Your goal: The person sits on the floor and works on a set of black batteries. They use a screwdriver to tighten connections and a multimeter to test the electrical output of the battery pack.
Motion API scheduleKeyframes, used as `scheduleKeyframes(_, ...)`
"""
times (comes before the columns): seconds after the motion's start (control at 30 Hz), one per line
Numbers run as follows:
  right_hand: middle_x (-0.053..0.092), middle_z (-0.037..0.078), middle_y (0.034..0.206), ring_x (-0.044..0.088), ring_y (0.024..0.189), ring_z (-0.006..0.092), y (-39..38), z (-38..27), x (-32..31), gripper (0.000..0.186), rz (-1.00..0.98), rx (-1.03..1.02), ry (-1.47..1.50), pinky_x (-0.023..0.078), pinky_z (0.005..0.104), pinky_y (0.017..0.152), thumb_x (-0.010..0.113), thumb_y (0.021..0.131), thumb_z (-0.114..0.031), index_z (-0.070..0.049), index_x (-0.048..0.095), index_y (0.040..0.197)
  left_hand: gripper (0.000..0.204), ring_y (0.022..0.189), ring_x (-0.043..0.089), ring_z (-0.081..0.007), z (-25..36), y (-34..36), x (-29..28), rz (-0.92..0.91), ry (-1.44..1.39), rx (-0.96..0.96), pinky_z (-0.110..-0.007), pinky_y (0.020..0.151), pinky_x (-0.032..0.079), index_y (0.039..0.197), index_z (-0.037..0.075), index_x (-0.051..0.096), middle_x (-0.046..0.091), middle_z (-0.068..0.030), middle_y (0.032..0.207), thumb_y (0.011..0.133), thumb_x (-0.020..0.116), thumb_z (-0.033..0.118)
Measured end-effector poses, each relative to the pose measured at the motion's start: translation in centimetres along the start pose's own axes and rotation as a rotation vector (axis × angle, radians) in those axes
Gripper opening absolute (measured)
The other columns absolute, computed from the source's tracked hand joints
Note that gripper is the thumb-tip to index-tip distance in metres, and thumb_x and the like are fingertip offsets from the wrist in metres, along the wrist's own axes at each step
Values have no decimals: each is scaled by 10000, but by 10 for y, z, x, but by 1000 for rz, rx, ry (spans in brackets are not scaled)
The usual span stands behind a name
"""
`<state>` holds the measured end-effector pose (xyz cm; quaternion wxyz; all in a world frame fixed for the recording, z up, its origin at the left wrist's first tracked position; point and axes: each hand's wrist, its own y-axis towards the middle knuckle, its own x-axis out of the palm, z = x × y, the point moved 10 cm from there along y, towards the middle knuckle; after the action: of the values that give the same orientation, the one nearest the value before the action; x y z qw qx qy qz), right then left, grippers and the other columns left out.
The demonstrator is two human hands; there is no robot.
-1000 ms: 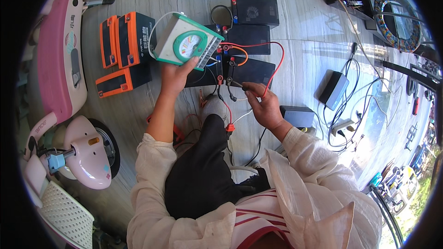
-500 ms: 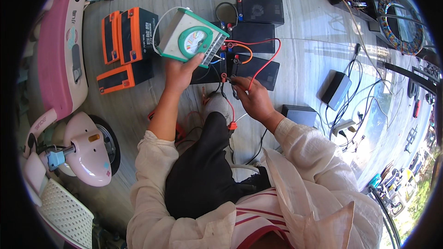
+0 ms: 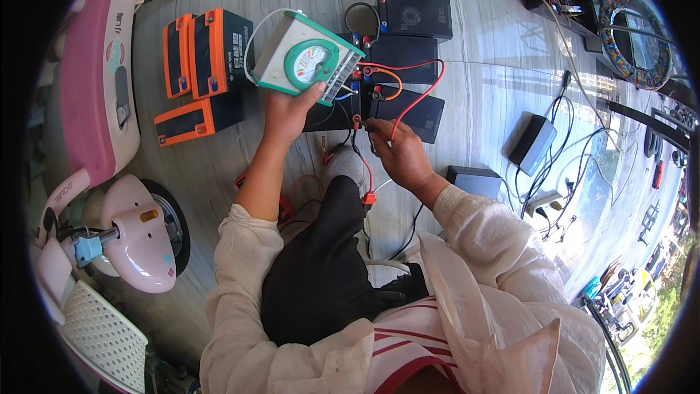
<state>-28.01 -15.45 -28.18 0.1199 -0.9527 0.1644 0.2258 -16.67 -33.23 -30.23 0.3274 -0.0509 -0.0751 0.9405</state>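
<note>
My left hand [image 3: 290, 106] is closed round the lower edge of a white and green battery tester [image 3: 310, 58] with a round needle dial and a carrying loop. Its thumb lies on the front. Beneath and beside the tester sit several black batteries [image 3: 408, 113], joined by short wires at their terminals. My right hand [image 3: 399, 152] pinches the dark end of a test lead [image 3: 367, 127] by a red terminal [image 3: 356, 121]; whether it touches metal I cannot tell. A red wire [image 3: 430, 87] loops from the tester's side down to that hand.
Orange and black batteries [image 3: 208, 55] stand at the left, near a pink scooter [image 3: 98, 80]. A red connector [image 3: 369, 198] hangs on wires by my knee. To the right lie a black charger [image 3: 532, 144], a power strip [image 3: 545, 206], tangled cables and another dark box [image 3: 474, 181].
The view has shifted slightly. Both hands keep their holds, with the tester and lead end in nearly the same places.
</note>
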Motion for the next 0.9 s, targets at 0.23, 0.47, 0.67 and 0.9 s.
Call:
scheduleKeyframes(0.23, 606, 150, 881, 585, 869, 350, 0, -6, 3, 209, 47, -62, -145, 486, 427, 769, 596, 867, -90, -61, 600, 1074, 353, 1003, 595, -116, -2, 1, 0, 4, -13, 4, -267, 870, 470, 1188, -22, 577, 630, -68, 1136, 863, 679, 71)
scheduleKeyframes(0.47, 606, 120, 914, 586, 886, 313, 3, -13, 13, 268, -3, -123, -342, 503, 386, 781, 594, 798, -41, -39, 605, 1066, 345, 998, 597, -116, -5, 1, -1, -3, -15, -13, -265, 858, 476, 1184, -18, 580, 630, -65, 1129, 866, 677, 74)
scheduleKeyframes(0.67, 614, 108, 942, 593, 899, 297, 3, -15, 14, 321, -23, -134, -410, 507, 369, 793, 592, 768, -25, -48, 614, 1087, 353, 966, 599, -105, -6, 1, -2, 14, 12, -7, -253, 821, 484, 1190, -12, 576, 628, -59, 1124, 868, 680, 88)
scheduleKeyframes(0.9, 635, 131, 949, 599, 906, 332, -5, -10, -12, 289, 142, -155, -167, 502, 392, 785, 624, 809, -32, -66, 624, 1096, 371, 973, 607, -113, -9, -3, -3, 48, -101, -67, -250, 818, 487, 1200, -15, 565, 626, -66, 1135, 864, 681, 90)
